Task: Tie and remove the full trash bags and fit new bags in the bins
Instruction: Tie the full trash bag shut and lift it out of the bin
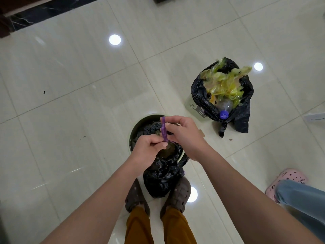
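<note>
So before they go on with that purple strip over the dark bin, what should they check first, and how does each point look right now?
1. Left hand grips the purple strip's lower end: ok.
2. Right hand pinches its upper end: ok.
3. Strip wound around the black bag's neck: cannot tell, the hands hide it.
4. Bag already lifted out of the dark round bin: not ok, it sits inside, draped over the near rim.
5. Second black bag tied: not ok, it gapes, showing yellow plastic and a bottle.
6. Feet room: cannot tell; the brown clogs straddle the hanging bag.
</note>
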The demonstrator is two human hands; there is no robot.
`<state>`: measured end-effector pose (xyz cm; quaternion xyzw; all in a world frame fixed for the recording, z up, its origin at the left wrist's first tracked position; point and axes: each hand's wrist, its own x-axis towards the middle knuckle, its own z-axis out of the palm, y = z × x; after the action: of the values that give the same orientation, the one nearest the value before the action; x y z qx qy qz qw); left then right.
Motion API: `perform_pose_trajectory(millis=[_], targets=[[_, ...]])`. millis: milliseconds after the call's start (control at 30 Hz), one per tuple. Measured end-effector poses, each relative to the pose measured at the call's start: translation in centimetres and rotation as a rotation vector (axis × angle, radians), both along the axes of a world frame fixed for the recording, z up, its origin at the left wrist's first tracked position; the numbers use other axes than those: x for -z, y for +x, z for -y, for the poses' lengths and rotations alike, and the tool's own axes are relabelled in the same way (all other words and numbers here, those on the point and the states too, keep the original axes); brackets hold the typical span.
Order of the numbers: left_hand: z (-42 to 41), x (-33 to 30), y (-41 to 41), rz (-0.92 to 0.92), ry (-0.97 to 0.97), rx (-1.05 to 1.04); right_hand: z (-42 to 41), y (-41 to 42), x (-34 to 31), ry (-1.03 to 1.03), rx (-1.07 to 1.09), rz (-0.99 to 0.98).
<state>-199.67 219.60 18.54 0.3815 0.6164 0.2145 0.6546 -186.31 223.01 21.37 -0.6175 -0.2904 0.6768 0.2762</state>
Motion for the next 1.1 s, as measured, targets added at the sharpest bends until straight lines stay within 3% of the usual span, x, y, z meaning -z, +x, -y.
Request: perform_pose_trajectory(millis=[233, 400, 567, 700, 967, 1100], targets=[[-0.2, 0.3, 0.2, 0.044, -0.088, -0.12, -0.3, -0.1, 0.9, 0.059, -0.146, 0.107], [-0.5, 0.4, -0.4, -0.025, -0.131, -0.171, 0.2, 1.8, 1.8, 0.163, -0.233, 0.353], [-0.6, 0.8, -1.2, -0.037, -0.171, -0.145, 1.6, 2.1, 2.6, 0.092, -0.119, 0.234], [-0.9, 0.8, -1.8, -0.023, -0.184, -0.126, 2.0, 2.3, 3.2, 0.05, -0.065, 0.293], [-1.7, 1.5, -2.2, -0.138, -0.112, -0.119, 2.5, 1.6, 4.0, -0.037, -0.277, 0.31], [-1.5, 1.7, -2.6, -0.19, -0.074, -0.069, 1.6, 0.8, 4.7, 0.242, -0.353, 0.459]])
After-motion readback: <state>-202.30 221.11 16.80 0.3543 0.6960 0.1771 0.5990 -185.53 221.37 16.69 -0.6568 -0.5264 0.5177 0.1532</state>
